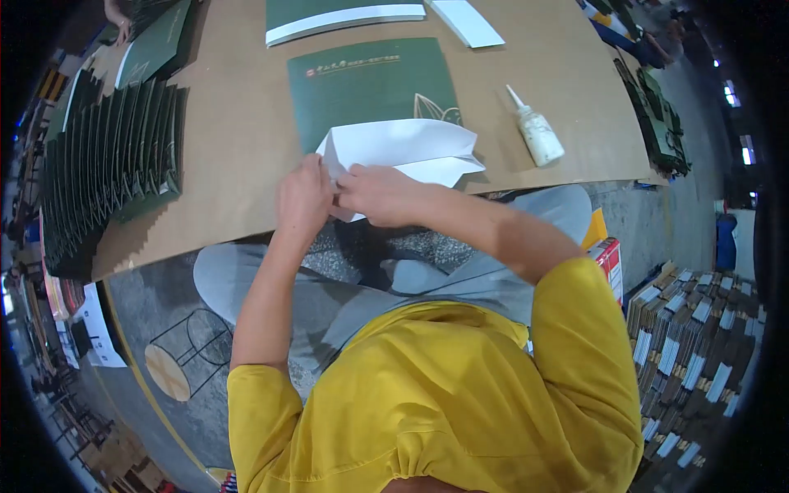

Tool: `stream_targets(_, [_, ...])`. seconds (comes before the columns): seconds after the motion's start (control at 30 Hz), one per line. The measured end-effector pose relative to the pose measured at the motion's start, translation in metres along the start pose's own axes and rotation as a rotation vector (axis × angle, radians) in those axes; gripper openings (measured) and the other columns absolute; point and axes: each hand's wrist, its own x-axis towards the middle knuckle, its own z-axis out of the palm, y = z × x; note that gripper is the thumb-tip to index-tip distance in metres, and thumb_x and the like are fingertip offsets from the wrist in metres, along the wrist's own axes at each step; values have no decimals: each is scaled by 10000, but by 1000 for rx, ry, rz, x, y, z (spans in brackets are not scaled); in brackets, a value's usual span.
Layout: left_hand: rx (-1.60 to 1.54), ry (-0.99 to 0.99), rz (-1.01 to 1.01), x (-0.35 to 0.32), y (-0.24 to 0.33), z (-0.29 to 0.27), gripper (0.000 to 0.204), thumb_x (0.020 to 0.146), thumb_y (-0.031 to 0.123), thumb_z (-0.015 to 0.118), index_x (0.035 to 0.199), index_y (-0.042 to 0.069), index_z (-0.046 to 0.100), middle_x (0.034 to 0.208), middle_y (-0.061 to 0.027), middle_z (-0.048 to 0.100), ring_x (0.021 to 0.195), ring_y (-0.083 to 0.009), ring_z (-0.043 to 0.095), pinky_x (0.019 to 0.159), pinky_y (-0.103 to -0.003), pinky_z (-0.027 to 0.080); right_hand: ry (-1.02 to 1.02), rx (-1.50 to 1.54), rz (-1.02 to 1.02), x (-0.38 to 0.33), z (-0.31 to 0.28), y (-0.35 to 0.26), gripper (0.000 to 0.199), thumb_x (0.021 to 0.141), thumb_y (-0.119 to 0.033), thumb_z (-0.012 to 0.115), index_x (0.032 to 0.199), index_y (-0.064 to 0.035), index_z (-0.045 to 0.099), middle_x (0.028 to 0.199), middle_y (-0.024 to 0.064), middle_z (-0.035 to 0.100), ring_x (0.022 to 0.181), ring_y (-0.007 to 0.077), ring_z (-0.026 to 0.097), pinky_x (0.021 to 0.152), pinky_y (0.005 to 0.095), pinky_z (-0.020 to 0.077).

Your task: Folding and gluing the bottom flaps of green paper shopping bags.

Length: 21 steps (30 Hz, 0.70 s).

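A green paper bag (pixel 362 94) lies flat on the table, its near end opened into white inner flaps (pixel 399 144). My left hand (pixel 304 197) is closed on the left corner of those flaps, fingertips pinching the paper. Close beside it, my right hand (pixel 380 195) grips the near edge of the same corner, its fingers bent and partly hiding the paper. The right end of the flaps stands free, with a pointed fold. To the right of the bag lies a white glue bottle (pixel 539 137) with a long thin nozzle, touched by neither hand.
A row of folded green bags (pixel 115 156) stands at the table's left edge. More green sheets with white edges (pixel 345 23) and a white strip (pixel 467 22) lie at the far side. Another person's hand (pixel 122 29) shows at the far left. A stool (pixel 168 371) is on the floor.
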Motion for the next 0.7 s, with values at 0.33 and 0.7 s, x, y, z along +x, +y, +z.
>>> stream_targets(0.33, [125,111,52,-9,4,-2,195,888,175,481,952,9,561,849,-221,634,739,-390,618,657,-485,480,633,1098,1057,-155,-12,61,175,828,-146,570,908,-25,668,803,67,635,691,134,572,630,272,460])
stream_targets(0.7, [-75,-91,569,-7,109,40,253,812,104,570,1054,29,565,903,-134,646,813,-267,642,695,-369,517,592,1180,978,-149,13,54,149,802,-86,545,838,8,654,697,20,581,613,85,519,555,233,408])
